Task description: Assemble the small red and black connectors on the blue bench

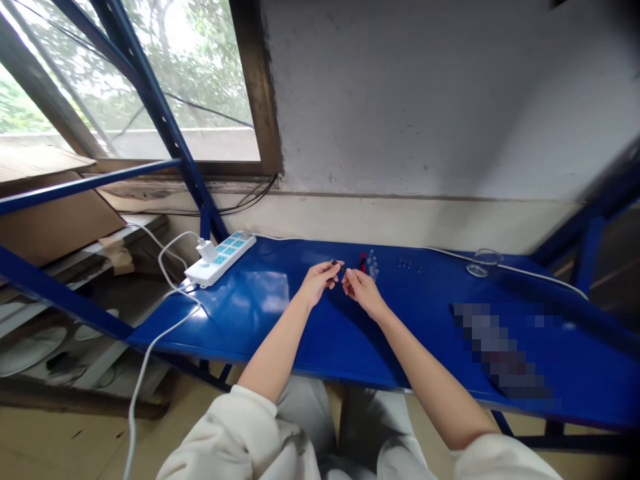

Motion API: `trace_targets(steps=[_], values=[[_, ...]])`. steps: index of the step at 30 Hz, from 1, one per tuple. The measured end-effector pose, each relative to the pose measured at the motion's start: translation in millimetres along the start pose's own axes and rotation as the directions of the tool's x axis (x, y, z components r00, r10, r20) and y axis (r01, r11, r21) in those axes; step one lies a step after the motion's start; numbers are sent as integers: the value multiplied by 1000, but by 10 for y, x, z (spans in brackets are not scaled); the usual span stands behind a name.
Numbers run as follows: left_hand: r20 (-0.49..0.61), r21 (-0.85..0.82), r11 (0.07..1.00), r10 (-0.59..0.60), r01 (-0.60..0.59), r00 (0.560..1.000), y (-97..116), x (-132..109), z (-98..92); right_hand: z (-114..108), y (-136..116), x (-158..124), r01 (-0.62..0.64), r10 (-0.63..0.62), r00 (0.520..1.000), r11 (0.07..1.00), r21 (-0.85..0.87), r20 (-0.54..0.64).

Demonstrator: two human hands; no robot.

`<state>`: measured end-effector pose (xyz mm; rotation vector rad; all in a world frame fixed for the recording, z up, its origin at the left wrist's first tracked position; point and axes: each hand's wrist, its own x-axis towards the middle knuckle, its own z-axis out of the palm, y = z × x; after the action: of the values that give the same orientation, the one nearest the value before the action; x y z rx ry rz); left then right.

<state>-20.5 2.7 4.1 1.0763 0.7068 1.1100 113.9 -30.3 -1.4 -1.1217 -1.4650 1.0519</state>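
Observation:
Both my hands hover close together over the middle of a blue metal table [260, 313]. My left hand [319, 279] pinches a small dark part [334, 263] between thumb and fingertips. My right hand [360, 287] is curled, its fingertips pressed together a few centimetres from the left; whatever it holds is too small to make out. Just beyond the right hand lie a small red piece [363, 260] and several small clear plastic pieces [373, 265].
A white and blue power strip [220, 259] with a plugged-in white charger and cables sits at the table's back left. A row of tiny dark parts [407, 264] and a clear round dish [484, 261] lie further right. Behind are a wall, a window and blue shelf struts.

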Motion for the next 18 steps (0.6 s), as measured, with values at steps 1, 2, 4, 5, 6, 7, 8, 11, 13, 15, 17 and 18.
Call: trace_targets(steps=[1,2,4,5,6,7,8,11,13,15,17,18], values=[[-2,5,1000,6,-6,1000,-5,2,-2,-1,5,5,7,-7,1000,1000,2,-4],[-7,8,1000,12,-12,1000,-11,5,-4,-2,11,9,19,-19,1000,1000,-5,-14],[-22,12,1000,24,-24,999,-24,7,-5,-5,18,10,51,-53,998,998,-40,-41],[-29,13,999,30,-30,999,-29,7,-2,-7,15,7,68,-72,996,995,-68,-56],[-37,11,999,39,-39,999,-32,5,3,-10,7,1,83,-90,994,992,-100,-67],[-45,8,999,50,-50,998,-33,1,10,-12,-6,-8,97,-107,991,986,-133,-76],[-54,2,998,62,-62,997,-31,-3,21,-13,-25,-18,109,-124,989,980,-166,-83],[-93,-28,996,76,-79,993,-11,-20,65,-12,-96,-52,139,-167,981,958,-251,-94],[-136,-54,996,67,-74,988,7,-28,93,-5,-140,-70,151,-189,977,943,-298,-101],[-177,-81,994,55,-70,983,21,-30,112,7,-171,-84,157,-204,973,925,-345,-105],[-204,-103,993,44,-66,978,28,-27,118,21,-188,-93,164,-224,969,903,-397,-108],[-213,-110,992,37,-62,976,30,-25,117,28,-191,-97,170,-238,965,888,-428,-111]])
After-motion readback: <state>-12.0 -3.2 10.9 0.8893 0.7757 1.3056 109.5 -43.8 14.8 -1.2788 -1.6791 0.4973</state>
